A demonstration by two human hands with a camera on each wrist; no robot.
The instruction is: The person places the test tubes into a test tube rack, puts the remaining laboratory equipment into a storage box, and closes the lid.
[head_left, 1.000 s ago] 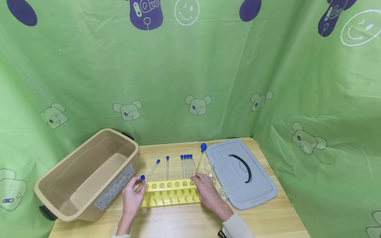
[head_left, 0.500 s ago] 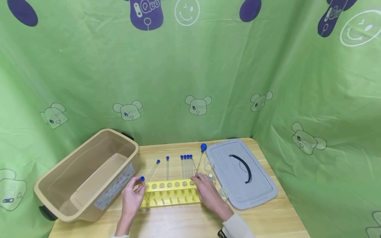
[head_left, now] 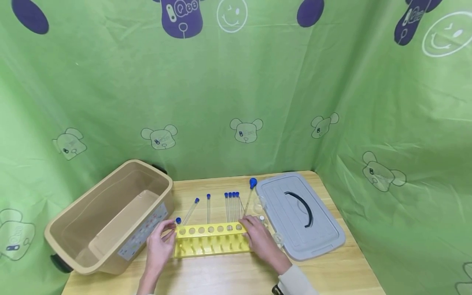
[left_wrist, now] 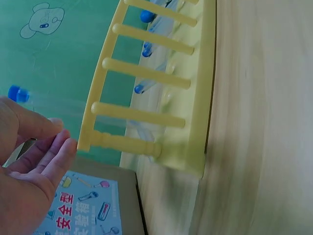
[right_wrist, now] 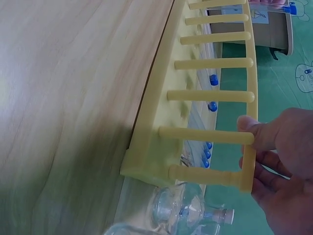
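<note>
You see a bright head view, with a pale shine on the table (head_left: 217,274). Your wrist views look dimmer, with soft shadows.

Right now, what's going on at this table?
A person's right hand grips the right end of a yellow test-tube rack on the table. Their left hand is at its left end, close to a blue-capped tube that stands there; whether it touches the tube is unclear. Six more blue-capped tubes lie behind the rack, with a blue-bulbed dropper to their right. A tan bin stands at the left, a grey lid lies at the right.
</note>
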